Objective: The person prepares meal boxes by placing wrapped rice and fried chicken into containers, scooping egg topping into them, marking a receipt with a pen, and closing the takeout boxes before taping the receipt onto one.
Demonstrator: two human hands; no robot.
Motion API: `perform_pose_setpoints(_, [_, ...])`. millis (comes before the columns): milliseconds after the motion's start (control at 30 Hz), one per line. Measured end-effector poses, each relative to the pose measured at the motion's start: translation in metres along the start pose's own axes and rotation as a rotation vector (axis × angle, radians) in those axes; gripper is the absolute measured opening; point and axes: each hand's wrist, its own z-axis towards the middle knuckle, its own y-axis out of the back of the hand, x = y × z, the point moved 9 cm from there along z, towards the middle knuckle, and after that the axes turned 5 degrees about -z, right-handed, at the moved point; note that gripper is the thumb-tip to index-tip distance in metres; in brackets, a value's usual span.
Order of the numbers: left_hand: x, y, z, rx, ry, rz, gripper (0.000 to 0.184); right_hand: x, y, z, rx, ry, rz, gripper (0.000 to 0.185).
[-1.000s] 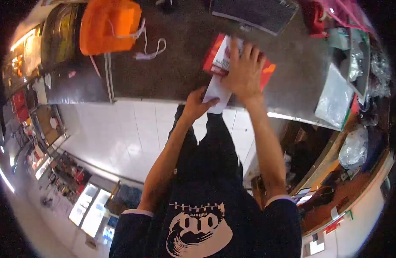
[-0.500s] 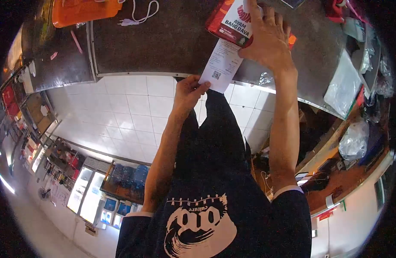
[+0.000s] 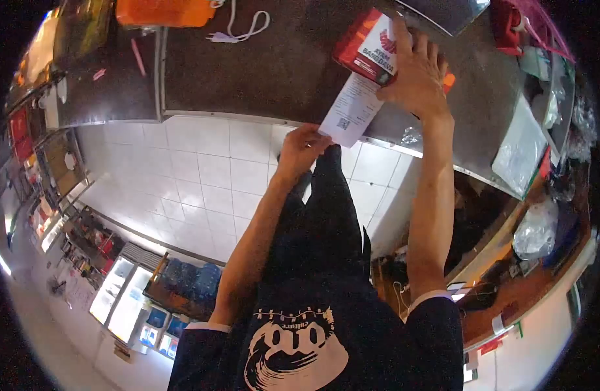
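Note:
A red and white food box [image 3: 377,53] printed "AYAM BANG DAVA" sits on the dark counter. My right hand [image 3: 417,78] grips it from the right, the thumb at its lower edge and the fingers over its top and far side. Out from the box toward me runs a white printed receipt [image 3: 349,111] with a QR code, its near end past the counter edge. My left hand [image 3: 304,153] pinches that near corner between thumb and fingers. Where the receipt's upper end meets the box is hidden.
The dark counter [image 3: 248,78] has a metal-trimmed edge. An orange container [image 3: 163,12] and a white cable [image 3: 251,29] lie at its far left. Clear plastic sheets [image 3: 522,146] rest at the right, with a plastic bag [image 3: 536,228] on a wooden shelf below.
The whole scene has shifted right and slightly down as my head moved. Both hands keep the same hold on the box and the receipt.

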Motion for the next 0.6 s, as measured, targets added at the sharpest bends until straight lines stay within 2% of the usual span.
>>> perform_pose_setpoints(100, [-0.008,0.017,-0.033,-0.026,-0.096,0.026,0.038,0.000,0.004,-0.002,-0.075,0.054,-0.012,0.136])
perform_pose_setpoints(133, [0.002,0.032,-0.050,-0.039,-0.038,-0.013,0.042,0.004,0.013,-0.012,-0.099,0.047,-0.031,0.136])
perform_pose_setpoints(200, [0.028,0.082,-0.090,-0.081,-0.115,0.046,0.043,0.019,0.062,-0.040,-0.436,0.099,0.166,0.120])
perform_pose_setpoints(267, [0.076,0.157,-0.145,-0.243,-0.085,-0.074,0.041,0.055,0.078,-0.084,-0.449,0.003,0.221,0.102])
perform_pose_setpoints(300, [0.097,0.192,-0.184,-0.321,-0.095,-0.144,0.041,0.081,0.057,-0.112,-0.564,0.004,0.154,0.082])
perform_pose_setpoints(333, [0.132,0.231,-0.224,-0.461,-0.068,-0.186,0.042,0.117,0.028,-0.140,-0.585,0.072,0.236,0.068])
perform_pose_setpoints(367, [0.176,0.269,-0.267,-0.553,-0.065,-0.261,0.043,0.166,-0.008,-0.158,-0.177,0.062,0.584,0.057])
perform_pose_setpoints(433, [0.272,0.330,-0.366,-0.777,-0.050,-0.411,0.041,0.265,-0.147,-0.220,-0.018,0.365,0.311,0.050])
perform_pose_setpoints(467, [0.322,0.352,-0.413,-0.882,0.012,-0.501,0.040,0.314,-0.146,-0.272,-0.042,0.452,0.454,0.051])
perform_pose_setpoints(500, [0.379,0.372,-0.462,-0.919,-0.013,-0.540,0.042,0.369,-0.205,-0.307,0.519,0.551,0.360,0.054])
perform_pose_setpoints(533, [0.418,0.378,-0.513,-0.924,-0.118,-0.541,0.047,0.410,-0.242,-0.349,0.496,0.636,0.336,0.057])
perform_pose_setpoints(567, [0.468,0.385,-0.560,-1.049,-0.053,-0.643,0.050,0.449,-0.251,-0.383,0.529,0.709,0.406,0.060])
perform_pose_setpoints(600, [0.528,0.391,-0.601,-1.135,0.004,-0.818,0.051,0.480,-0.258,-0.410,0.656,0.685,0.382,0.060])
